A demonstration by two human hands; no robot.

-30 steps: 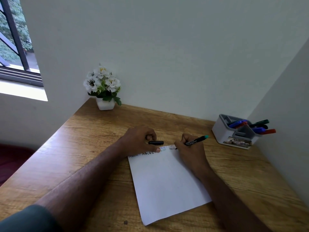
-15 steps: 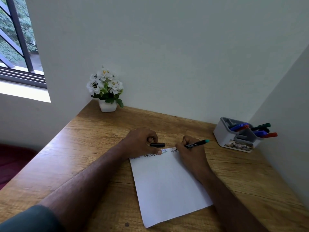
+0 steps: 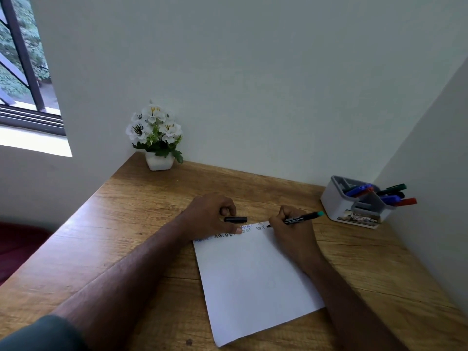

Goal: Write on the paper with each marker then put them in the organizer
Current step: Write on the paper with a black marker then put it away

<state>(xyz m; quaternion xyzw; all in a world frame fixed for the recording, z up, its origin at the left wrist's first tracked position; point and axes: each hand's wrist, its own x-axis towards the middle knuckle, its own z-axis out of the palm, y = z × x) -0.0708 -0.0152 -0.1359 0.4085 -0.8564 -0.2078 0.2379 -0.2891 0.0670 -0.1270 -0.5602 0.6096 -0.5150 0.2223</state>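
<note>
- Wood-grain desk fits a corner of pale walls; a window sits at 10 o'clock, a white potted flower plant at 11.
- Grey-and-white plastic organizer at 2 o'clock holds blue, red and green markers, perhaps six.
- White paper sheet lies centre, lettered along its far edge.
- Right hand pinches a black teal-ended marker, tip on the paper.
- Left hand curls around a black marker cap, its fingertip pressing the paper.

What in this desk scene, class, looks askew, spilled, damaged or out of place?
Little stands out. The paper lies slightly askew on the desk. The markers in the organizer lean out over its rim, unevenly. The left hand holds a black cap while the right hand writes with the marker. Nothing looks spilled or damaged.
</note>
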